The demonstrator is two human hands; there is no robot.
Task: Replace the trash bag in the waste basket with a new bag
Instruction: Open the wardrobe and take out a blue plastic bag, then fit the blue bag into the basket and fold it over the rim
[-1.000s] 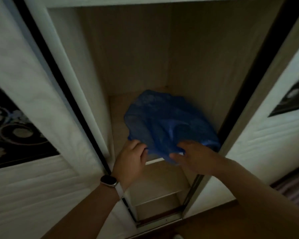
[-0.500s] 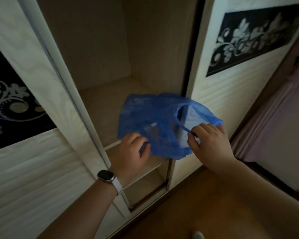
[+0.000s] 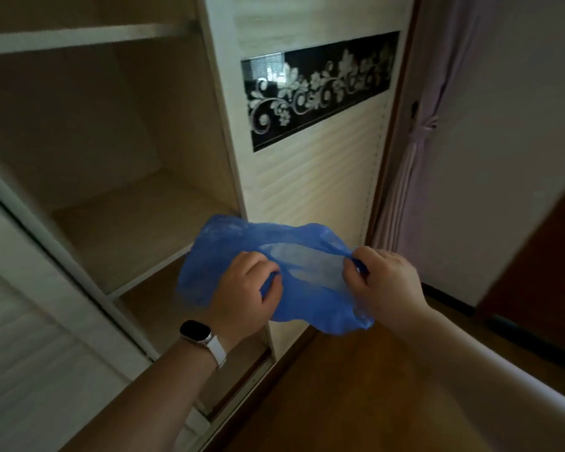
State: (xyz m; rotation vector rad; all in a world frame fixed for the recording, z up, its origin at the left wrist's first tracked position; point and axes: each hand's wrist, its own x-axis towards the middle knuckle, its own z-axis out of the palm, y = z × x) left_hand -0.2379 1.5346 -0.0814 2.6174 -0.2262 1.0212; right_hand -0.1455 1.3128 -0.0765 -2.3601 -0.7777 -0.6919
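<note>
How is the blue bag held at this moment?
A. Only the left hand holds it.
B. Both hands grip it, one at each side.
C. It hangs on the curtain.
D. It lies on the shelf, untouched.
B: the left hand and the right hand each pinch the blue bag.

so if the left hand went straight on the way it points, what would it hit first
Apart from the blue bag the left hand grips, probably the ribbed wardrobe door; depth is unclear.
</note>
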